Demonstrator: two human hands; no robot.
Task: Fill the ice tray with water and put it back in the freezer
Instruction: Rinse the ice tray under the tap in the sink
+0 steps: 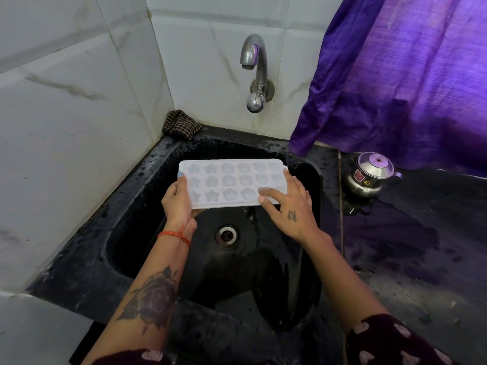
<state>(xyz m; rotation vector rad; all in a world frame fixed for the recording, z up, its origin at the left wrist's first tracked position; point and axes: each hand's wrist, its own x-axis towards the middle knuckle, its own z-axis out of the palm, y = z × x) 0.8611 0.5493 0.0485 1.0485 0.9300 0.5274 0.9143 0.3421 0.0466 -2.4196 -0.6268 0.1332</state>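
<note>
Left hand [177, 200] grips ice tray [232, 184]; right hand [288, 206] seemingly rests fingers on it.

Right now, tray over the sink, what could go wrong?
1. The left hand grips one end of the ice tray; the right hand only rests fingers on top, so it may tip.
2. The tap spout sits behind the tray: water could miss the cells.

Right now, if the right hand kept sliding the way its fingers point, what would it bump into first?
The right hand points up-left across the ice tray, which its fingers already touch. Further along, probably the left hand holding the tray's other end, though depth is unclear.
</note>
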